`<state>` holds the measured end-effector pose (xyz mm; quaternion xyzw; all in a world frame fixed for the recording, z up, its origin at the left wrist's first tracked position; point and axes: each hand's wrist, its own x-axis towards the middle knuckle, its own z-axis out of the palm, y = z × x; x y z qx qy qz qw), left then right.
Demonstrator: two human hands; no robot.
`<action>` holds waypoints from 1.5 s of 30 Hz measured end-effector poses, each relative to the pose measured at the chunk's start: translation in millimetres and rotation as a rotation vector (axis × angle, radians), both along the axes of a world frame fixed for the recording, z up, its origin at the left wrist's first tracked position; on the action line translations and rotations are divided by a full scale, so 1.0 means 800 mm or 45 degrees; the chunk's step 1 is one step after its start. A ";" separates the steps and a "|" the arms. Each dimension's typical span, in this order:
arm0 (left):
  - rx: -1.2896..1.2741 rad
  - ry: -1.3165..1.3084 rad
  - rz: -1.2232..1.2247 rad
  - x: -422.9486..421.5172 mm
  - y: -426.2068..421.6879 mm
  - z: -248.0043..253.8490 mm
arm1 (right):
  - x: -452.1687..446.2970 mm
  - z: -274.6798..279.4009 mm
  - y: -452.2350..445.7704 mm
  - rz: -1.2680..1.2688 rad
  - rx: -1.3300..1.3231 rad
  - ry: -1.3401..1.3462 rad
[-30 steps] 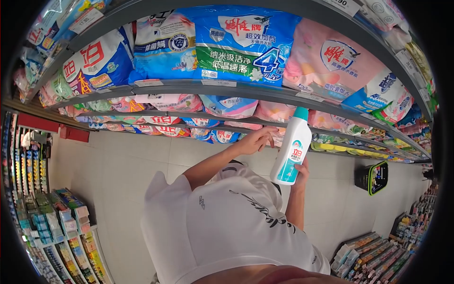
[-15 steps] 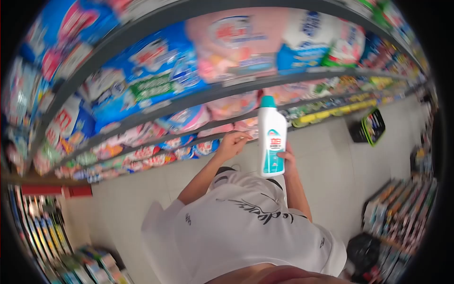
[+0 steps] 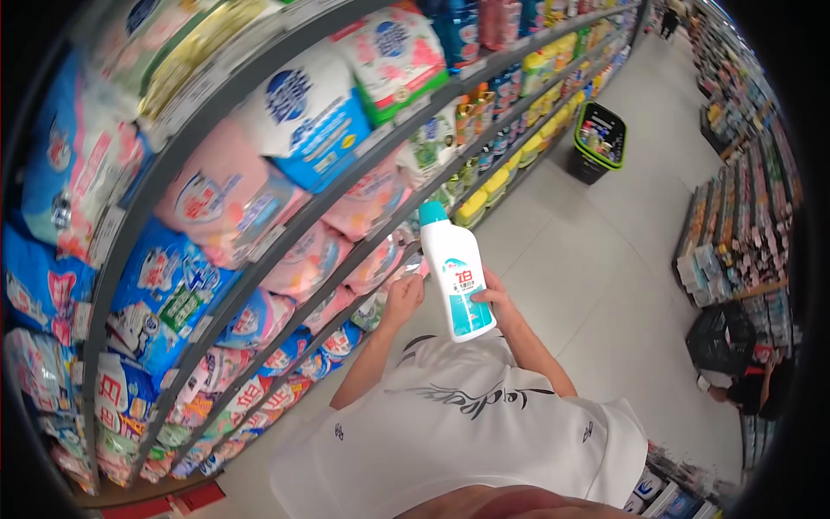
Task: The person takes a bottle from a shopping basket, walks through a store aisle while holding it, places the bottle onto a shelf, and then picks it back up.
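Observation:
My right hand (image 3: 498, 303) is closed around the lower side of a white bottle (image 3: 448, 246) with a teal cap and a teal lower label, its thumb lying across the front. The bottle is held nearly upright, with its cap tilted a little to the left, in front of my chest. To the left of the bottle, and apart from it, my left hand (image 3: 404, 300) is raised with its fingers curled in. A small pale item seems to show at its fingertips, too unclear to name.
Shelves (image 3: 324, 212) of bagged detergent and bottles run along the left. On the floor ahead stands a black basket (image 3: 590, 169) with a green rim and goods inside. A black basket-like container (image 3: 722, 333) is by the right shelves, near a person (image 3: 765, 385).
My view has turned right along the aisle, so the shelves now slant on the left and the green-rimmed basket shows more fully. The bottle stays in my right hand, tilted slightly more.

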<state>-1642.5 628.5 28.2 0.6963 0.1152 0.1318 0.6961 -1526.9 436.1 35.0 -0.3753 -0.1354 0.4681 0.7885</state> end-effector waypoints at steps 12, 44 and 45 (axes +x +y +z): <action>-0.105 -0.069 -0.369 0.175 -0.125 -0.017 | 0.075 -0.008 -0.150 -0.441 -0.056 0.040; -0.432 0.022 -0.503 0.701 -0.265 -0.029 | 0.572 0.001 -0.286 -0.598 -0.092 0.113; -0.353 0.027 -0.563 0.710 -0.263 -0.031 | 0.582 -0.012 -0.288 -0.580 -0.061 0.147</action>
